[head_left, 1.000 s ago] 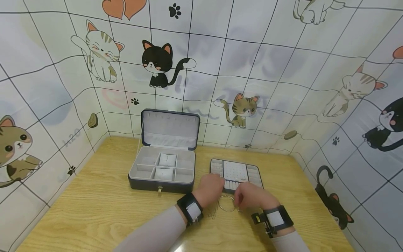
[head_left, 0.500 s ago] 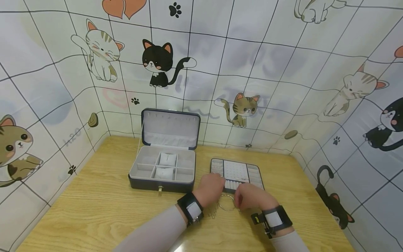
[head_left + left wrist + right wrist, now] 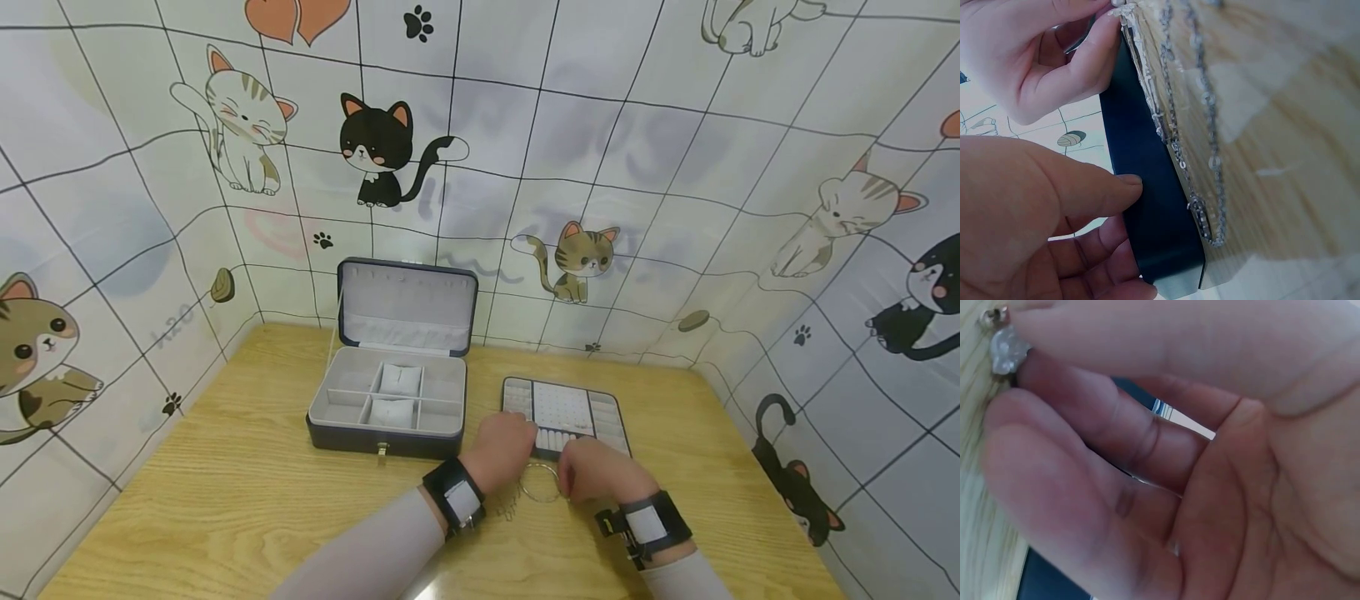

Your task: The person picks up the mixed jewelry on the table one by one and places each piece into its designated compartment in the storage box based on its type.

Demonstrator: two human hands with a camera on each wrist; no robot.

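In the head view my left hand (image 3: 501,450) is at the front left corner of a dark blue jewelry tray (image 3: 561,407). The left wrist view shows its thumb against the tray's side wall (image 3: 1154,212), other fingers curled behind. My right hand (image 3: 603,471) is low over the table by the tray's front edge. Its thumb and forefinger pinch a small clear, shiny piece (image 3: 1007,350) with a gold-coloured bit (image 3: 990,317) beside it; the exact kind I cannot tell. A thin round bangle (image 3: 542,498) lies between my hands, and a silver chain (image 3: 1215,156) lies along the tray.
An open dark blue jewelry box (image 3: 386,442) stands to the left, its lid (image 3: 408,308) raised and two white cushions inside its compartments. The wooden table (image 3: 247,483) meets a cat-patterned cloth wall (image 3: 480,208) behind and at both sides.
My right wrist has shifted slightly to the left; its fingers stay low beside the bangle. The left hand, tray and box look the same.
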